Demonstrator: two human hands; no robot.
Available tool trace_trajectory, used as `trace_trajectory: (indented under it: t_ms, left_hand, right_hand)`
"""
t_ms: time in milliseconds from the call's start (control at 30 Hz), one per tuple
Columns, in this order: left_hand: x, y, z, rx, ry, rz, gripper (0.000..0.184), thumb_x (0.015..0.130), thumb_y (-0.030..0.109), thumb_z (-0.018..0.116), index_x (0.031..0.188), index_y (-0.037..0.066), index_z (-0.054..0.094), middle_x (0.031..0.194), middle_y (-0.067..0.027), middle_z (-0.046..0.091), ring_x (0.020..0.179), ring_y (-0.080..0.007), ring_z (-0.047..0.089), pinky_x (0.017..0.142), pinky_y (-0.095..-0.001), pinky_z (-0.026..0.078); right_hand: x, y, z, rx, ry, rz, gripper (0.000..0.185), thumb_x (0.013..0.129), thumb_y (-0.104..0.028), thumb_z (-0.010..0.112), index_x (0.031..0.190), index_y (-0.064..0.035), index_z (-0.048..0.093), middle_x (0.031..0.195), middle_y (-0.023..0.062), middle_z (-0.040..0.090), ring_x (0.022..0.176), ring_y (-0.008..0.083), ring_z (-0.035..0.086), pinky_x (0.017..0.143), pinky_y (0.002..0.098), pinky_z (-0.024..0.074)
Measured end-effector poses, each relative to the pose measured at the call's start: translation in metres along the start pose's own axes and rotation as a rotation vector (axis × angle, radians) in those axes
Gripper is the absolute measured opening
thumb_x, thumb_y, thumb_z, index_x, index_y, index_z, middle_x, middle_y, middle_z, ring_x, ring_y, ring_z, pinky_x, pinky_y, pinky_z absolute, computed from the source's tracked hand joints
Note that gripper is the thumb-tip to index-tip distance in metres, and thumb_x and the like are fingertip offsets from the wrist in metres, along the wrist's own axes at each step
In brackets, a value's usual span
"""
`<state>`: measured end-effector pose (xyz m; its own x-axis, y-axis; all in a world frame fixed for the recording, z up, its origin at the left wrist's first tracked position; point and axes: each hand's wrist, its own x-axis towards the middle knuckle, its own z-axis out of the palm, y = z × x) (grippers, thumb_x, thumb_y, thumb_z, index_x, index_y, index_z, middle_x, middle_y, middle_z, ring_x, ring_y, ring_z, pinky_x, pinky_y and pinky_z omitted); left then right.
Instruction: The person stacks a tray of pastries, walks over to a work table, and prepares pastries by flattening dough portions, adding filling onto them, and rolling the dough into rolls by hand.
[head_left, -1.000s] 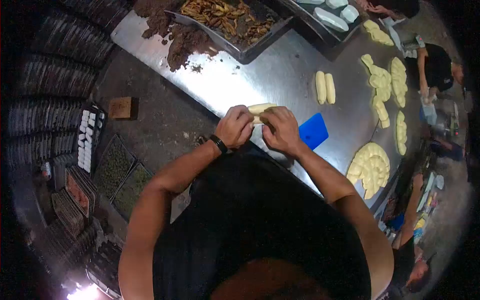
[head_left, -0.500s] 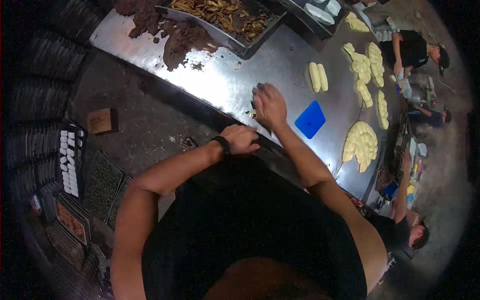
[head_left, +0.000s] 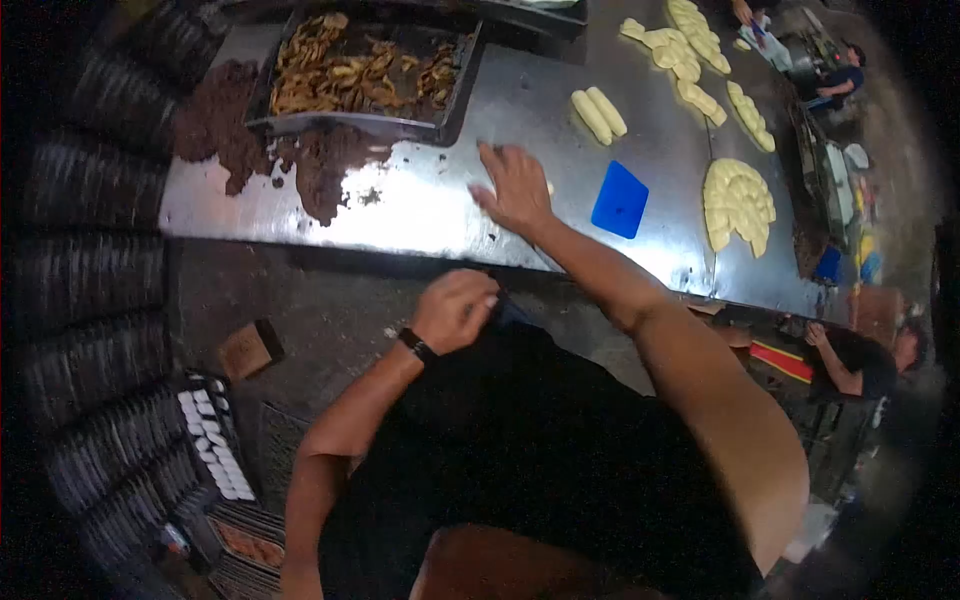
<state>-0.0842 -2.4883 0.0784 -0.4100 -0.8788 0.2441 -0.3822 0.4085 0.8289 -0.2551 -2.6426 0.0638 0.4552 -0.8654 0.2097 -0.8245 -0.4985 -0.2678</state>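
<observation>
My left hand (head_left: 455, 308) is in front of the table's near edge, close to the dark shirt, with its fingers curled; whatever it may hold is hidden. Over the shiny metal table (head_left: 420, 215), my right hand (head_left: 515, 188) has its fingers apart and holds nothing visible. A small pale bit (head_left: 549, 187) lies beside it. To its right is a flat blue scraper (head_left: 620, 200). Two pale dough rolls (head_left: 599, 115) lie side by side farther back.
A tray of brown strips (head_left: 365, 75) stands at the back left, beside a dark crumbly mass (head_left: 325, 180). Scalloped dough (head_left: 738, 205) and lumpy dough strips (head_left: 698, 35) lie at right. A co-worker (head_left: 855, 360) is beyond the right end. A box (head_left: 250, 350) is on the floor.
My hands have come apart from the dough roll they held together. My left hand has drawn back off the table, and my right hand has opened over it. The view has turned.
</observation>
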Motion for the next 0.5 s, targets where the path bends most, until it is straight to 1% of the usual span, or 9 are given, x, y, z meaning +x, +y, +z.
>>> trace_trajectory:
  t_ms: [33, 100, 167, 233, 267, 300, 367, 433, 500]
  left_hand:
    - [0.007, -0.008, 0.006, 0.021, -0.098, 0.113, 0.017, 0.088, 0.012, 0.060, 0.100, 0.002, 0.067, 0.104, -0.0127, 0.068, 0.109, -0.0327, 0.060, 0.093, -0.0426, 0.048]
    - [0.017, -0.020, 0.016, 0.005, -0.219, 0.108, 0.022, 0.089, 0.014, 0.058, 0.106, 0.004, 0.066, 0.113, -0.0124, 0.065, 0.117, -0.0317, 0.056, 0.101, -0.0445, 0.043]
    - [0.023, -0.026, 0.029, 0.042, -0.296, 0.117, 0.026, 0.089, 0.013, 0.058, 0.112, 0.004, 0.064, 0.122, -0.0125, 0.062, 0.125, -0.0309, 0.051, 0.108, -0.0454, 0.038]
    - [0.038, -0.032, 0.033, 0.147, -0.313, 0.174, 0.032, 0.088, 0.012, 0.059, 0.119, 0.003, 0.061, 0.131, -0.0128, 0.056, 0.131, -0.0301, 0.045, 0.111, -0.0456, 0.034]
    - [0.044, -0.031, 0.031, 0.224, -0.401, 0.177, 0.039, 0.088, 0.014, 0.059, 0.125, 0.002, 0.056, 0.142, -0.0113, 0.046, 0.137, -0.0291, 0.036, 0.115, -0.0461, 0.027]
    - [0.044, -0.043, 0.033, 0.336, -0.491, 0.210, 0.050, 0.089, 0.019, 0.059, 0.135, 0.004, 0.047, 0.148, -0.0129, 0.037, 0.140, -0.0307, 0.029, 0.117, -0.0470, 0.021]
    - [0.063, -0.019, 0.020, 0.370, -0.454, 0.060, 0.061, 0.087, 0.021, 0.062, 0.141, 0.004, 0.039, 0.148, -0.0149, 0.036, 0.140, -0.0314, 0.029, 0.115, -0.0498, 0.021]
    - [0.067, -0.030, 0.006, 0.634, -0.510, -0.191, 0.073, 0.088, 0.035, 0.059, 0.147, 0.006, 0.028, 0.154, -0.0176, 0.024, 0.143, -0.0330, 0.021, 0.116, -0.0527, 0.013]
    - [0.061, -0.058, -0.010, 0.871, -0.345, -0.293, 0.080, 0.088, 0.049, 0.051, 0.150, 0.007, 0.022, 0.157, -0.0182, 0.014, 0.145, -0.0360, 0.011, 0.116, -0.0548, 0.005]
  right_hand:
    - [-0.017, 0.004, -0.005, 0.036, -0.029, -0.067, 0.072, 0.080, -0.036, 0.064, 0.139, -0.0044, 0.039, 0.115, 0.0203, 0.051, 0.113, 0.0377, 0.046, 0.096, 0.0480, 0.0364]
    - [-0.041, 0.013, -0.030, 0.175, -0.172, -0.142, 0.078, 0.078, -0.038, 0.066, 0.140, -0.0031, 0.037, 0.113, 0.0203, 0.053, 0.109, 0.0372, 0.048, 0.095, 0.0467, 0.0364]
    - [-0.052, 0.028, -0.043, 0.213, -0.226, -0.133, 0.065, 0.081, -0.034, 0.066, 0.134, -0.0034, 0.045, 0.110, 0.0190, 0.057, 0.106, 0.0362, 0.052, 0.093, 0.0464, 0.0406]
    - [-0.047, 0.048, -0.035, 0.315, -0.245, -0.223, 0.053, 0.084, -0.029, 0.064, 0.128, -0.0035, 0.051, 0.108, 0.0176, 0.060, 0.104, 0.0342, 0.055, 0.090, 0.0447, 0.0445]
    - [-0.037, 0.060, -0.033, 0.356, -0.247, -0.271, 0.047, 0.085, -0.027, 0.064, 0.125, -0.0036, 0.054, 0.108, 0.0169, 0.061, 0.103, 0.0332, 0.056, 0.088, 0.0438, 0.0464]
    - [-0.025, 0.057, -0.060, 0.363, -0.134, -0.326, 0.034, 0.084, -0.021, 0.067, 0.113, -0.0040, 0.063, 0.103, 0.0132, 0.065, 0.097, 0.0294, 0.060, 0.082, 0.0401, 0.0507]
    - [0.002, 0.070, -0.095, 0.417, 0.243, -0.353, 0.035, 0.080, -0.020, 0.073, 0.110, -0.0043, 0.065, 0.100, 0.0115, 0.066, 0.093, 0.0278, 0.062, 0.080, 0.0383, 0.0513]
    - [0.027, 0.090, -0.150, 0.316, 0.572, -0.173, 0.036, 0.076, -0.020, 0.078, 0.107, -0.0042, 0.067, 0.096, 0.0106, 0.067, 0.089, 0.0272, 0.063, 0.078, 0.0373, 0.0519]
    - [0.046, 0.132, -0.161, 0.400, 0.943, 0.061, 0.038, 0.075, -0.021, 0.078, 0.108, -0.0064, 0.067, 0.097, 0.0127, 0.066, 0.091, 0.0280, 0.063, 0.078, 0.0377, 0.0517]
